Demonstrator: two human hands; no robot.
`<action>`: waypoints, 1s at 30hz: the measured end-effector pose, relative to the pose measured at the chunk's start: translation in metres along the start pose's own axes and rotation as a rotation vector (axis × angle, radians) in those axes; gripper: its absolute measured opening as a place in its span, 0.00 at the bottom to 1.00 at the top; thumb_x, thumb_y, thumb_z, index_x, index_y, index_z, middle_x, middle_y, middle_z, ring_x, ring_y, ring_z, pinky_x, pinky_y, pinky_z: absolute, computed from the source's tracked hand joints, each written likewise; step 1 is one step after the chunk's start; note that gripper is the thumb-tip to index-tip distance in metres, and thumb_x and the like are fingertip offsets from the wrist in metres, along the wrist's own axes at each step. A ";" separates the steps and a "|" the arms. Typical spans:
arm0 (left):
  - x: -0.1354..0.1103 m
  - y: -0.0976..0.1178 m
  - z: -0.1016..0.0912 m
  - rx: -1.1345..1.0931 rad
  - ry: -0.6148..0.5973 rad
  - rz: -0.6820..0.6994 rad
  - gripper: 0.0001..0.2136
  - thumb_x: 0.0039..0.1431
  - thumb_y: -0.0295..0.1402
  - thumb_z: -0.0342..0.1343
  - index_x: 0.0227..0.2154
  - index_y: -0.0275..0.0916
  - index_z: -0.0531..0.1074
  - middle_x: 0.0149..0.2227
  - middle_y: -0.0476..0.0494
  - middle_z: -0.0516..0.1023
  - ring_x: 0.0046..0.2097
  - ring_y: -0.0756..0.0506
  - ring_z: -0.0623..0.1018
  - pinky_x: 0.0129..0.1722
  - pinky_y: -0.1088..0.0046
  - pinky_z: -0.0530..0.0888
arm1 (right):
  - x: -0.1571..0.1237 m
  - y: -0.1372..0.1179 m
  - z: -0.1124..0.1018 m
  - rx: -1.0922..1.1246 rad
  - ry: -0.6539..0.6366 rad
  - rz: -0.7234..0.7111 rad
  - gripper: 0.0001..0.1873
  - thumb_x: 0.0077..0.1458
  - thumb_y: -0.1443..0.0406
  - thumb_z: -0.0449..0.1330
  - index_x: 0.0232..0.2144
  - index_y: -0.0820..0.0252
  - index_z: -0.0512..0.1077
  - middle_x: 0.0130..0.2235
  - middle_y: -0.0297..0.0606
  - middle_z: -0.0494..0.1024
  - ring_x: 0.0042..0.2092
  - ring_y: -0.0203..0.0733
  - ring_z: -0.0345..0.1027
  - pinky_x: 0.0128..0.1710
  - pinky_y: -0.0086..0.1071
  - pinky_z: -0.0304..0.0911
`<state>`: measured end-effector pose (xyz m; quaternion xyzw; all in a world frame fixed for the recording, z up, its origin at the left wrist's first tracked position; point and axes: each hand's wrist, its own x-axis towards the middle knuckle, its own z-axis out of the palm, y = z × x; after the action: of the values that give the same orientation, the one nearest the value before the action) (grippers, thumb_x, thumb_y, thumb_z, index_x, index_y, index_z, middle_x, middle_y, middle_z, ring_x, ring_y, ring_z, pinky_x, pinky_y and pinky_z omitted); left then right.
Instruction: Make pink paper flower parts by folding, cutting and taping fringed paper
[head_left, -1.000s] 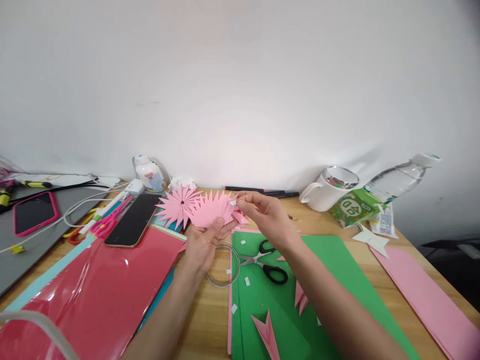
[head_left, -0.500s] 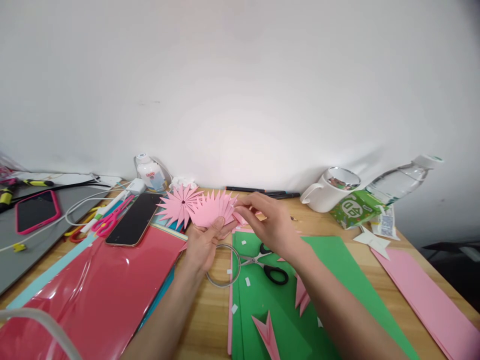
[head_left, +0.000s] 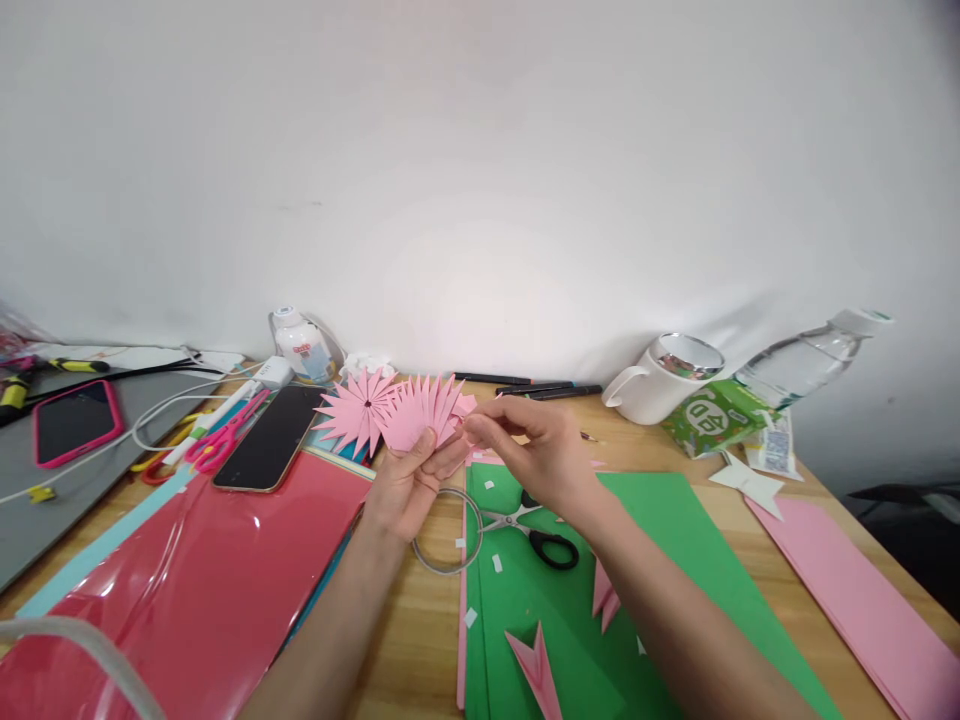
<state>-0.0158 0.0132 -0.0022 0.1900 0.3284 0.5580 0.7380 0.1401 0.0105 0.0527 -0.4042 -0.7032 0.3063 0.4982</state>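
My left hand [head_left: 410, 482] grips a fan of folded pink paper [head_left: 420, 412] with pointed tips, the thumb laid across its lower edge. At the fan's right side, my right hand [head_left: 536, 440] pinches at the edge of the pink paper; what lies exactly between its fingertips is hard to make out. Behind and left of the fan lies a round pink paper star flower [head_left: 360, 405]. Black-handled scissors [head_left: 536, 530] rest on green paper sheets [head_left: 570, 630], along with a folded pink piece [head_left: 536, 670]. A roll of tape [head_left: 415, 560] lies below my left hand.
Left are a red sheet in glossy film [head_left: 225, 570], a black phone [head_left: 268, 440], pink scissors [head_left: 225, 435] and a white bottle [head_left: 302, 345]. Pens [head_left: 547, 390] lie by the wall. A white mug [head_left: 652, 385], a water bottle [head_left: 806, 360] and pink paper [head_left: 855, 600] occupy the right.
My right hand has shifted slightly, its fingertips moving left and down to the fan's right edge. The fan has tilted a little in my left hand.
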 end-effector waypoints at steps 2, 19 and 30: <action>0.000 0.000 0.001 -0.015 0.028 0.009 0.04 0.50 0.27 0.65 0.24 0.34 0.75 0.29 0.39 0.83 0.36 0.41 0.83 0.52 0.59 0.74 | -0.001 -0.001 0.000 0.138 0.018 0.112 0.13 0.56 0.59 0.59 0.25 0.60 0.75 0.25 0.37 0.77 0.27 0.38 0.70 0.28 0.33 0.68; -0.004 -0.007 0.013 0.155 -0.028 0.307 0.09 0.40 0.33 0.71 0.23 0.35 0.78 0.29 0.42 0.83 0.44 0.38 0.81 0.55 0.56 0.72 | 0.002 0.001 0.003 0.342 0.025 0.317 0.16 0.38 0.55 0.71 0.23 0.60 0.73 0.24 0.35 0.77 0.26 0.36 0.70 0.27 0.31 0.70; -0.005 -0.014 0.011 0.284 0.048 0.426 0.14 0.42 0.37 0.70 0.30 0.33 0.79 0.35 0.38 0.83 0.42 0.39 0.82 0.50 0.59 0.76 | -0.003 0.008 0.020 0.265 0.047 0.314 0.15 0.50 0.54 0.63 0.25 0.59 0.70 0.22 0.34 0.74 0.24 0.38 0.70 0.26 0.32 0.69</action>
<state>0.0007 0.0048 -0.0025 0.3434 0.3734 0.6533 0.5620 0.1240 0.0115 0.0381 -0.4467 -0.5734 0.4605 0.5096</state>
